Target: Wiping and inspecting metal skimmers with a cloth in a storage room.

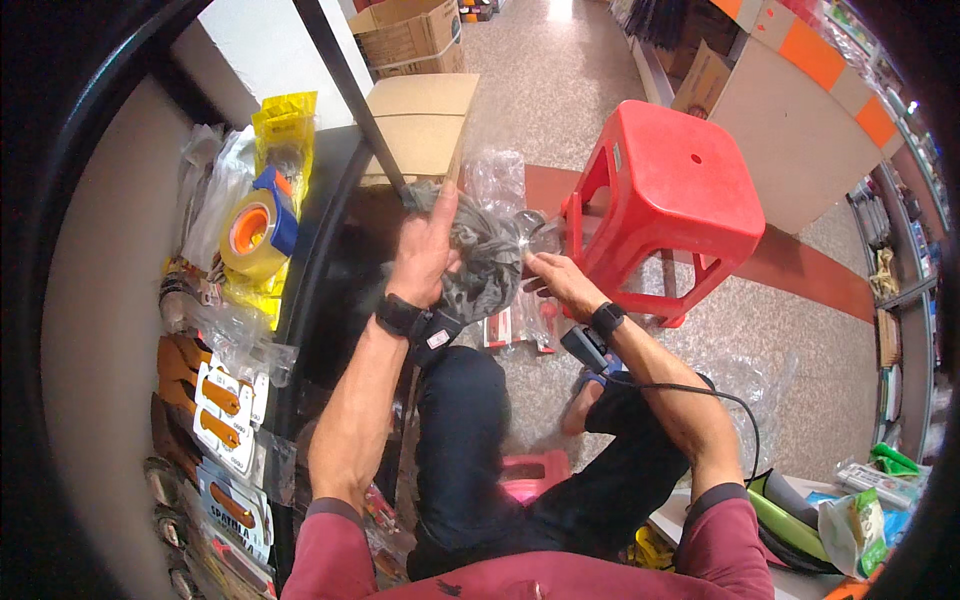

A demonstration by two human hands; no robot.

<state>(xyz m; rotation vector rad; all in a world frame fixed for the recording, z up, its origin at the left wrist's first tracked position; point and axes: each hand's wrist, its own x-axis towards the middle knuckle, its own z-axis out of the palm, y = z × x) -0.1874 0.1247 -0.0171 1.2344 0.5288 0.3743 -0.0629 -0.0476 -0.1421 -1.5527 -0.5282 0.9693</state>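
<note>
In front of me, over my lap, is a crumpled dark grey cloth. My left hand is closed on its left side, thumb pointing up along it. At the cloth's right edge a shiny, see-through or metallic piece sticks out; its kind I cannot make out. My right hand pinches just below that piece, its fingertips against it and the cloth's edge. Under the hands, a red-and-white package with a clear cover lies on the floor.
A red plastic stool stands ahead on the right. At left, a black-framed shelf holds a tape dispenser and carded spatulas. Cardboard boxes are at the back. Clear plastic wrap lies beyond the cloth. A cable runs along my right arm.
</note>
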